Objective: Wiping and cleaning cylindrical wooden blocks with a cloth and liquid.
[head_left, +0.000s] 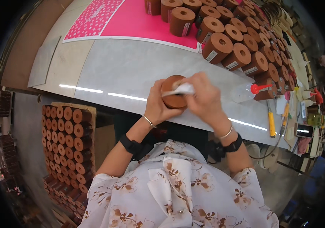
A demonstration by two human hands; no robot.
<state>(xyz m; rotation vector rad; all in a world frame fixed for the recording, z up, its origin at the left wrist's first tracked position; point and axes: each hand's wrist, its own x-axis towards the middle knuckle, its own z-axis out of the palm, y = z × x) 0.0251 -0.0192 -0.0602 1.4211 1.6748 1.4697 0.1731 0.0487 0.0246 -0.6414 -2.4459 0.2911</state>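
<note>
My left hand (157,106) wraps around a brown cylinder-shaped roll (172,101), holding it above the near edge of the pale worktable (132,68). My right hand (204,99) presses a small white cloth (183,89) against the roll's flat top face. Both wrists carry black bands and thin bracelets. The lower half of the roll is hidden by my fingers.
Many more brown rolls (227,41) with centre holes lie in rows at the back right, partly on a pink sheet (132,21). A clear bottle with a red nozzle (248,91) and yellow-handled tools (272,123) lie at right. A crate of stacked rolls (67,144) stands on the floor at left.
</note>
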